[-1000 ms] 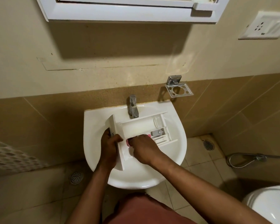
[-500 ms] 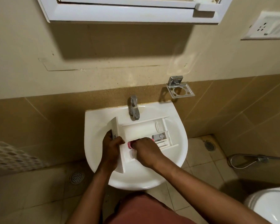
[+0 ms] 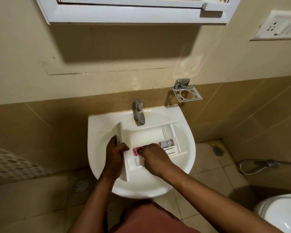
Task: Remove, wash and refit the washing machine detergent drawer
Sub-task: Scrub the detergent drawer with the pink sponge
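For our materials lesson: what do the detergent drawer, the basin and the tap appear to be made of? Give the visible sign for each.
Detergent drawer: probably moulded plastic, matt white, with thin walls and dividers.
Basin: likely glazed ceramic, given its glossy white surface and thick rounded rim.
Tap: metal, seemingly chromed, silver with bright reflections.

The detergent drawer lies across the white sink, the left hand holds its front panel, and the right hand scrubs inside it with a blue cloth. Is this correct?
Not quite: the head view shows the cloth under the right hand is pink, not blue. The rest holds: the detergent drawer lies across the white sink, left hand on its front panel.
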